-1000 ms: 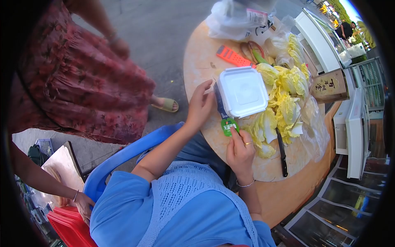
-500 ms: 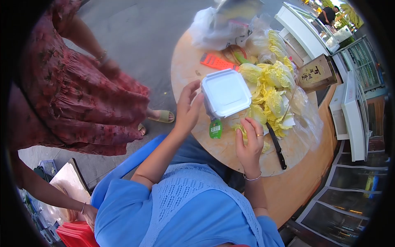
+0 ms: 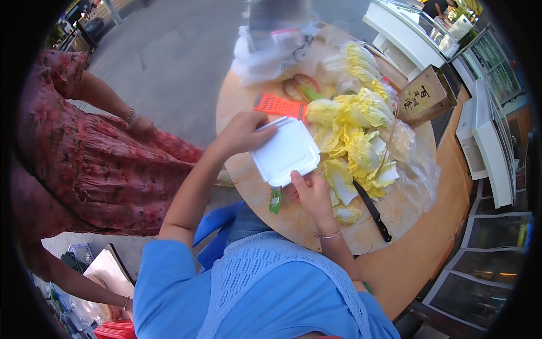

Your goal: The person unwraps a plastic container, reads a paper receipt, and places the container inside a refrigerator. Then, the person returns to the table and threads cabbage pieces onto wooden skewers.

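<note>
A square food container with a white lid point(image 3: 287, 151) is held tilted over the table. My left hand point(image 3: 248, 133) grips its upper left corner, thumb on top and fingers curled around the edge. At the lower edge, my right hand point(image 3: 313, 196) pinches it with the thumb upward; the fingertips beneath are hidden. A green label point(image 3: 275, 200) shows below the container. Loose yellow cabbage leaves point(image 3: 361, 141) lie in a pile right of it. A black-handled knife point(image 3: 372, 212) rests beside my right hand. An orange grater point(image 3: 279, 106) lies just beyond the container.
The round table point(image 3: 248, 169) also bears plastic bags point(image 3: 415, 158), a paper box point(image 3: 427, 97) and a white bag point(image 3: 262, 56). A blurred dark shape point(image 3: 276, 14) is at the far edge. A person in a red dress point(image 3: 113, 164) stands at left. White display cases point(image 3: 491, 147) line the right.
Both hands have closed on the container, which has shifted left and tilted. Before, they were open around it. The view has shifted, and the person's arm at left has moved.
</note>
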`<state>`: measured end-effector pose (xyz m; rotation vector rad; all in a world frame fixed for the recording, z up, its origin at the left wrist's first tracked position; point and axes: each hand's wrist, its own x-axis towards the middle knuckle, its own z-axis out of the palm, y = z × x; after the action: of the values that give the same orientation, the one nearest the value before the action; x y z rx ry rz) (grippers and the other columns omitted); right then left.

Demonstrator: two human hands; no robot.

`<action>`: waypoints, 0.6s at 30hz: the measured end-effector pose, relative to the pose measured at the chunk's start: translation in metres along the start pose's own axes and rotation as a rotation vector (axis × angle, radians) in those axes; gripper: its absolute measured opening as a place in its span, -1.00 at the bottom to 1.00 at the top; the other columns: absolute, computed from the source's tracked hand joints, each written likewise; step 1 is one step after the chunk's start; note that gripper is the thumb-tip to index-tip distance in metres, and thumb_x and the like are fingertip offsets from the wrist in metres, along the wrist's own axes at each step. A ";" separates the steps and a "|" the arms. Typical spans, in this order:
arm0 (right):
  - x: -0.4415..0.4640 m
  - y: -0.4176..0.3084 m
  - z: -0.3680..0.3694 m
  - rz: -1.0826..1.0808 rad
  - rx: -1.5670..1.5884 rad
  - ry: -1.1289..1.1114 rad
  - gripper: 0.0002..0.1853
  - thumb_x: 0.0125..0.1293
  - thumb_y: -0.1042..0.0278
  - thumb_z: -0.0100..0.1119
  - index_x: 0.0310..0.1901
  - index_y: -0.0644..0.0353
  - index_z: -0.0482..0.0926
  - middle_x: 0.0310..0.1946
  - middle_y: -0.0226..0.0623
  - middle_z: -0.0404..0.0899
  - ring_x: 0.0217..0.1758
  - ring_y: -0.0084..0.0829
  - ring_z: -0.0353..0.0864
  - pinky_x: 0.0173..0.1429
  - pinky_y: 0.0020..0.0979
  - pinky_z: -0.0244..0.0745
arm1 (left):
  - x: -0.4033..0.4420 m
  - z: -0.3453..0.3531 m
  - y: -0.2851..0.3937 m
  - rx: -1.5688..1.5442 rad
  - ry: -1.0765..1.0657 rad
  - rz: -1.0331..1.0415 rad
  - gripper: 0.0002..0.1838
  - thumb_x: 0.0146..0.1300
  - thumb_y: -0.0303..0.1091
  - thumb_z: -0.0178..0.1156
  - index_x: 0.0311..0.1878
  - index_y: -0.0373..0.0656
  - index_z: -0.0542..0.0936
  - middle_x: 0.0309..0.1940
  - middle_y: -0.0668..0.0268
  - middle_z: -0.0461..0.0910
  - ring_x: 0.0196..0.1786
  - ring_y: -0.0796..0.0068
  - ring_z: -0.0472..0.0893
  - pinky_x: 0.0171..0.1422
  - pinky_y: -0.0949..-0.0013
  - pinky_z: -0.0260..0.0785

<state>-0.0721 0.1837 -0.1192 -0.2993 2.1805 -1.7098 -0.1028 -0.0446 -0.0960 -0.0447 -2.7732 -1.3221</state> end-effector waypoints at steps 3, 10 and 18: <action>0.005 -0.015 -0.007 0.075 -0.048 0.009 -0.50 0.22 -0.01 0.21 -0.41 0.43 0.55 -0.64 -0.25 0.54 -0.63 -0.56 0.48 -0.55 -0.46 0.35 | -0.005 -0.006 0.006 0.056 -0.028 -0.068 -0.61 0.16 -0.10 0.15 -0.44 -0.33 0.56 -0.64 0.16 0.50 -0.57 0.42 0.48 -0.45 0.33 0.28; 0.024 -0.003 -0.017 -0.030 0.006 0.090 -0.65 0.32 0.19 0.05 -0.30 0.43 0.53 -0.61 -0.23 0.52 -0.53 -0.57 0.45 -0.44 -0.43 0.33 | -0.015 -0.001 -0.003 -0.024 -0.097 -0.070 -0.57 0.23 -0.11 0.08 -0.53 -0.33 0.53 -0.73 0.21 0.43 -0.64 0.46 0.41 -0.51 0.33 0.22; 0.027 0.004 -0.020 -0.095 0.046 0.042 -0.61 0.37 0.16 -0.05 -0.30 0.43 0.49 -0.60 -0.19 0.49 -0.52 -0.53 0.41 -0.44 -0.39 0.29 | -0.018 0.004 -0.001 -0.189 -0.064 -0.087 -0.58 0.29 -0.16 0.07 -0.59 -0.30 0.47 -0.75 0.44 0.32 -0.62 0.71 0.31 -0.57 0.47 0.12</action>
<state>-0.1040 0.1923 -0.1228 -0.3633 2.1846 -1.8303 -0.0855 -0.0420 -0.1011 0.0243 -2.7201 -1.6279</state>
